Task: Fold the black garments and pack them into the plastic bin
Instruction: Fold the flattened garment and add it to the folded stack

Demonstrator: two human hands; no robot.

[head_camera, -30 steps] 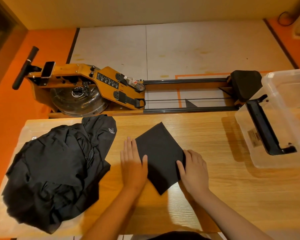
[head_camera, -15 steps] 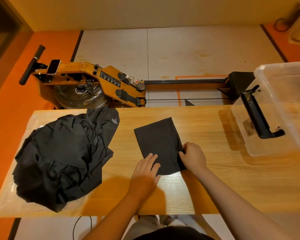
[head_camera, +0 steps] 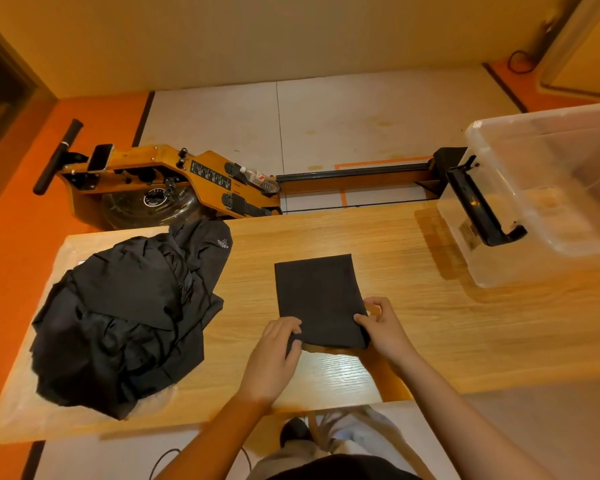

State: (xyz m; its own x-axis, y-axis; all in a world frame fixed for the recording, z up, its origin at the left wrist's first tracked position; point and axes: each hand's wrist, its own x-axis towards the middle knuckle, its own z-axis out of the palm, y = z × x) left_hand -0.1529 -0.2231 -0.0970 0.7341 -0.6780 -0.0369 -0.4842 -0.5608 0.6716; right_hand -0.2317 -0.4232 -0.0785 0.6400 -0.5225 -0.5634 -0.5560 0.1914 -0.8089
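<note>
A folded black garment (head_camera: 317, 296) lies as a neat rectangle on the middle of the wooden table (head_camera: 413, 306). My left hand (head_camera: 276, 355) grips its near left corner, fingers curled over the edge. My right hand (head_camera: 383, 327) pinches its near right corner. A heap of unfolded black garments (head_camera: 125, 317) lies on the left of the table, on a clear plastic sheet. The clear plastic bin (head_camera: 548, 188) with a black handle stands at the table's right end; its inside looks empty.
A wooden rowing machine (head_camera: 174, 181) with a long rail stands on the floor just beyond the table's far edge. Bare table surface lies between the folded garment and the bin. My legs show below the near table edge.
The folded garment has turned from a diamond angle to square with the table. Both hands slid from lying flat on it to gripping its near corners. The camera has pulled back.
</note>
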